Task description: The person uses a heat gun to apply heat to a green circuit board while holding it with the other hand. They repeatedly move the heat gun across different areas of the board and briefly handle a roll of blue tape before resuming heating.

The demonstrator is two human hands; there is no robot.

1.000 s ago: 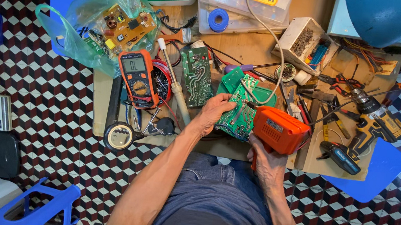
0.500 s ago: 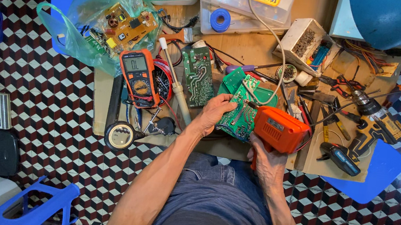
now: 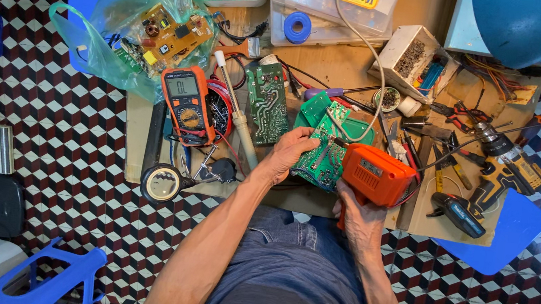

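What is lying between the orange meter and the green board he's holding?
In the head view, a white-handled soldering iron and another green circuit board lie between the meter and the held board.

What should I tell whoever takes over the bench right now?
Left hand: holds the green board by its left edge, tilted above the table.
Right hand: grips the orange soldering gun, its nose against the board's right side.
Nearby: multimeter and a second board lie to the left; drill and pliers to the right; more boards in the plastic bag.
Done: board and gun are in hand and brought together.
Left: whether any joint has been worked cannot be told; check the board.
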